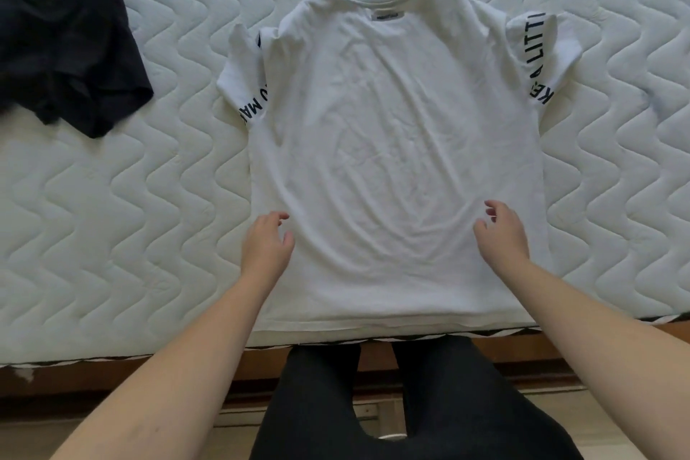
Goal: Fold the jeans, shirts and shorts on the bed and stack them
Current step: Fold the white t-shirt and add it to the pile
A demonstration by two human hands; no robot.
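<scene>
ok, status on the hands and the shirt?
Both hands open: left hand, right hand over lower white t-shirt. Shirt flat, unfolded. Dark garment bunched far left, clear.

dark garment (pixel 63 45) cut off at left edge, sleeve lettering (pixel 537 60) partly hidden

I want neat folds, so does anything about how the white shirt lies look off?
Mostly flat, but the white shirt has its left sleeve crumpled and partly folded over its lettering, while the right sleeve lies flat.
</scene>
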